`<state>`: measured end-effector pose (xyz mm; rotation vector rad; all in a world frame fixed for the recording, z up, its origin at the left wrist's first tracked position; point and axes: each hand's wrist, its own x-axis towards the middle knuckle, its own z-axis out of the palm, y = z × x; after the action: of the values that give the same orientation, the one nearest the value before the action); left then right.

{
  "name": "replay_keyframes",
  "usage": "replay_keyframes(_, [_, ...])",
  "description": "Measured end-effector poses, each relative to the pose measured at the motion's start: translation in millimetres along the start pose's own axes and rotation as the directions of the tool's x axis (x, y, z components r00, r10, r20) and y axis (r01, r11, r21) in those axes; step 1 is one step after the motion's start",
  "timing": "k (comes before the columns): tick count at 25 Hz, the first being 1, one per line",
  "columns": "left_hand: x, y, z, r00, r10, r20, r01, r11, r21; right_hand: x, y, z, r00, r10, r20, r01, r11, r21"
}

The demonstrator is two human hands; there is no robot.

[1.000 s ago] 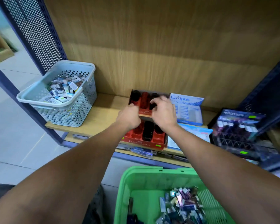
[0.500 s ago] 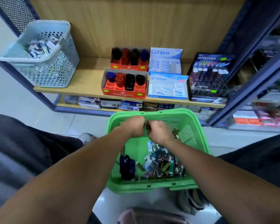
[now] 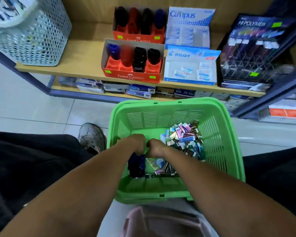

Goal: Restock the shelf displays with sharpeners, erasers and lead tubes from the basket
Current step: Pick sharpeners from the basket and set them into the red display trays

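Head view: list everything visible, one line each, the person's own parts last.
green basket: one, green, on the floor below the shelf
small packets: a heap, mixed colours, inside the green basket
dark blue sharpeners: count unclear, basket's left side
Faber-Castell boxes: two, red, shelf middle
Campus box: one, white-blue, shelf rear
Pilot box: one, blue, shelf front
Hi Polymer display: one, black, shelf right
pale basket: one, shelf left
shoe: one, grey, floor
left hand: in the green basket, fingers hidden
right hand: beside it, fingers hidden
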<state>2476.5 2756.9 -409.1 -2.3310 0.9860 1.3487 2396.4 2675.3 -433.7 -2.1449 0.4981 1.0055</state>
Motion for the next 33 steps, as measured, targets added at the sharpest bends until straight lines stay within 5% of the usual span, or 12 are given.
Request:
replay_keyframes(6, [20, 0, 14, 0.998, -0.061, 0.033, 0.062, 0.998, -0.026, 23, 1, 32, 0.942, 0.219, 0.255, -0.308, 0.867, 0.391])
replay_keyframes(13, [23, 5, 10, 0.991, -0.113, 0.073, 0.129, 0.951, -0.281, 30, 3, 47, 0.870, 0.175, 0.460, -0.486, 0.454, 0.747])
replay_keyframes(16, [23, 3, 17, 0.971, -0.144, 0.192, 0.223, 0.837, -0.501, 36, 8, 53, 0.864, 0.141, 0.483, -0.501, 0.313, 0.807])
replay_keyframes(21, [27, 3, 17, 0.919, -0.178, 0.351, 0.393, 0.482, -0.783, 35, 2, 49, 0.832, 0.091, 0.548, -0.553, 0.225, 0.802])
replay_keyframes(28, [34, 9, 10, 0.900, -0.239, 0.364, 0.411, 0.187, -0.892, 33, 2, 31, 0.896, 0.128, 0.424, -0.433, 0.052, 0.900])
replay_keyframes(33, [40, 15, -9, 0.948, -0.204, 0.246, 0.266, 0.079, -0.961, 35, 9, -6, 0.969, 0.176, 0.173, -0.204, 0.176, 0.963])
